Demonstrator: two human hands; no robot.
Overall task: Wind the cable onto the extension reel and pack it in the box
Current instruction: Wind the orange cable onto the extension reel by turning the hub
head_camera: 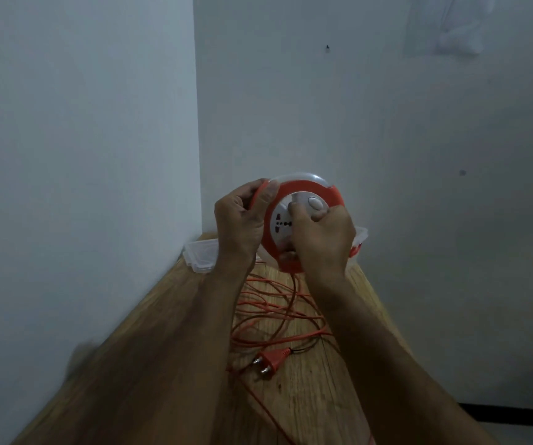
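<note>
I hold the extension reel (303, 200) up in front of me, above the far end of the table, its white socket face turned toward me inside the orange ring. My left hand (241, 224) grips the reel's left rim, thumb curled over the orange edge. My right hand (321, 239) lies across the lower right of the face, fingers curled in against the white centre; what exactly they pinch there I cannot tell. From the reel's underside the orange cable (278, 311) drops down and lies in loose, tangled loops on the wooden table (310, 399), between my forearms. Its two-pin plug (270, 359) rests on the wood nearer to me, pins pointing left. Behind the reel, at the table's far end, the clear plastic box (361, 236) shows on the right, and a clear lid (201, 255) lies flat on the left. The table stands in a corner of plain pale walls (82, 123), dimly lit.
</note>
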